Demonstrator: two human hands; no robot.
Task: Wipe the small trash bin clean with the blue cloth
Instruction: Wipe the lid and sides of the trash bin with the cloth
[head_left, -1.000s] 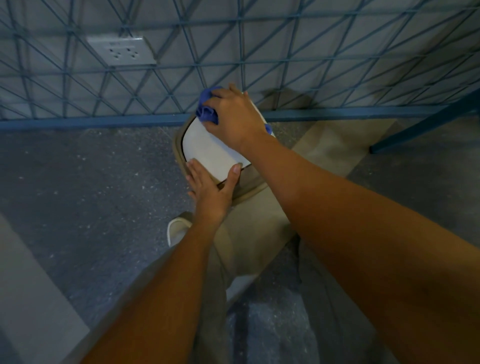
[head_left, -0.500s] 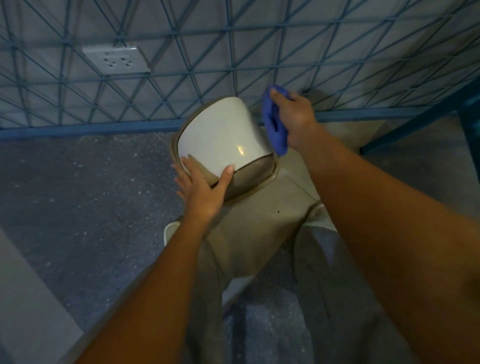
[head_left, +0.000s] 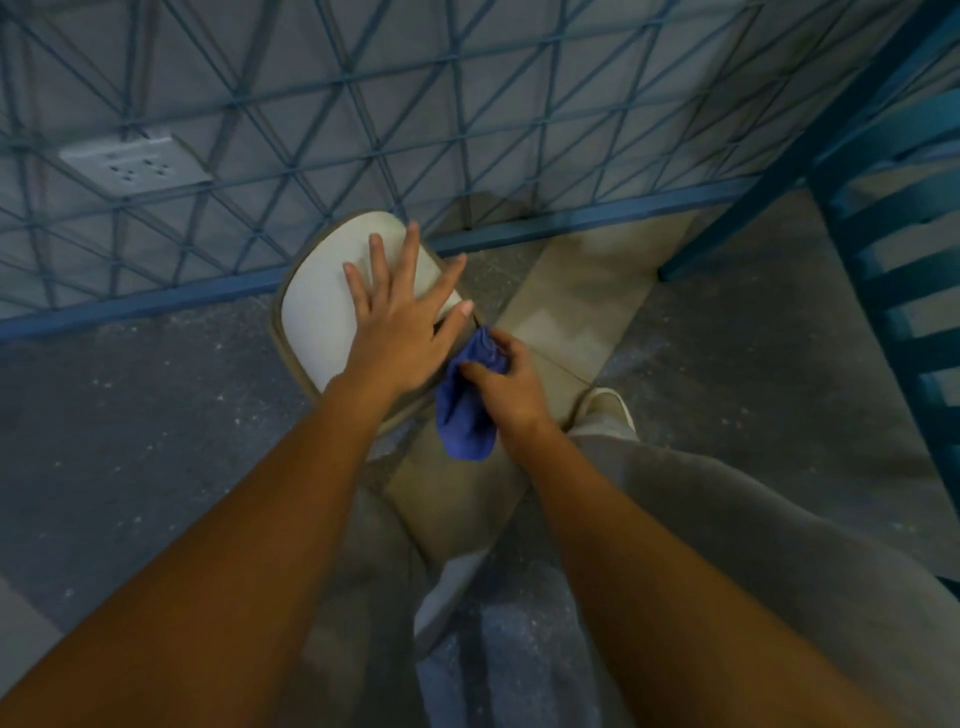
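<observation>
Now the left hand (head_left: 400, 338) lies flat on the bin (head_left: 317, 322), all 5 fingers straight and fanned across its pale side, pressing on it, not curled round it. The bin is tipped over, a tan rim tracing its outline, held above a beige trouser leg (head_left: 571, 312) and just in front of the blue mesh (head_left: 467, 130). The right hand (head_left: 511, 387) sits just beside the bin's lower right, fingers and thumb bunched round the cloth (head_left: 465, 415), which hangs from that grip in a blue fold. Cloth and bin are very close, but I cannot tell whether they touch. Upper left, a white socket (head_left: 137, 166) on the wall behind the mesh. Grey speckled floor (head_left: 130, 441) below, 1 pale shoe (head_left: 608, 410) by the right wrist, a blue slatted frame (head_left: 893, 291) far right.
</observation>
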